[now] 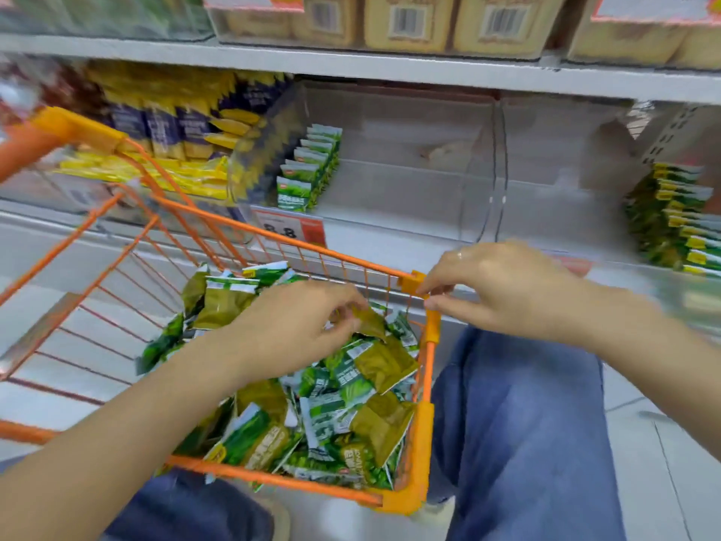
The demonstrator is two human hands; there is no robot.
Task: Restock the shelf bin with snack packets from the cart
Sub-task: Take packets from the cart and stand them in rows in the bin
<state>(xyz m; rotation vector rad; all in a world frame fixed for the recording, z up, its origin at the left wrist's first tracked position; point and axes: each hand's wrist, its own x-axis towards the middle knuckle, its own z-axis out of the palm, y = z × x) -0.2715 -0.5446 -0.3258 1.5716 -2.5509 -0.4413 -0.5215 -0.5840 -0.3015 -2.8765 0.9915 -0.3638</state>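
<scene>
An orange wire cart (324, 256) stands in front of me with a heap of green snack packets (331, 408) in its right end. My left hand (296, 326) is inside the cart and pinches one olive-green packet (368, 322) by its top edge. My right hand (503, 290) grips the cart's far right corner with curled fingers. On the shelf behind, a clear bin (409, 177) holds one short row of green packets (310, 169) along its left wall.
A bin of yellow and purple packets (171, 138) sits to the left. More green packets (679, 220) are stacked in a bin at the far right. Beige boxes (405, 21) fill the shelf above. A price tag (290, 228) hangs on the shelf edge. My blue-trousered legs (519, 423) are beside the cart.
</scene>
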